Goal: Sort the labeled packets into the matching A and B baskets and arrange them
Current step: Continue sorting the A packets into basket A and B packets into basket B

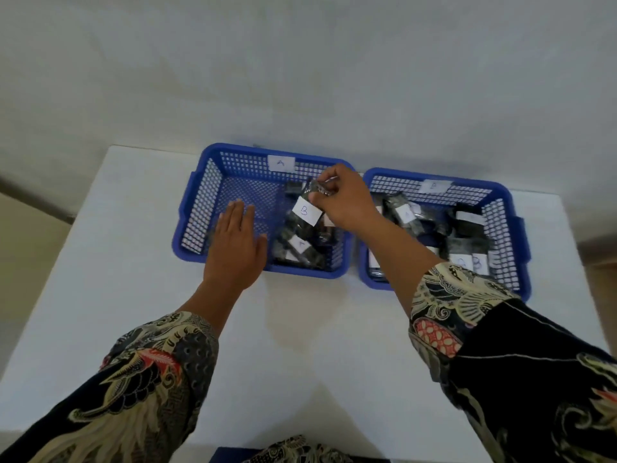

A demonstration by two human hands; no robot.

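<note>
Head view: right hand pinching a "B"-labelled packet over the "A" basket, left hand flat, fingers spread.

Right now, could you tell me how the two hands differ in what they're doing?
The right hand pinches a B packet above the A basket; the left hand lies flat and open, holding nothing, over that basket's front wall. Both reach over the same basket.

Right hand pinching B packet
</note>
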